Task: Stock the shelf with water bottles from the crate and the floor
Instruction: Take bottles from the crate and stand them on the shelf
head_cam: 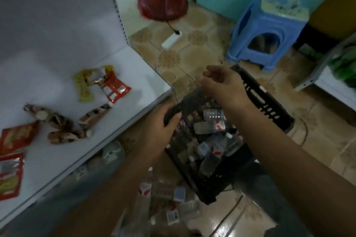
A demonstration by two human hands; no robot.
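Note:
A black plastic crate [267, 100] sits tilted on the tiled floor beside the white shelf [119, 90]. Several clear water bottles [209, 127] with red-and-white labels lie inside it. More water bottles [169, 194] lie loose on the floor in front of the crate, blurred. My left hand [163, 127] grips the crate's near-left rim. My right hand [223, 82] hovers above the crate's far rim, fingers apart and curled, holding nothing.
Snack packets [104, 82] and brown wrapped rolls [57, 121] lie scattered on the shelf. A blue plastic stool [269, 31] stands behind the crate. A red fan base [163, 4], a white power strip [171, 39] and its cable lie on the floor.

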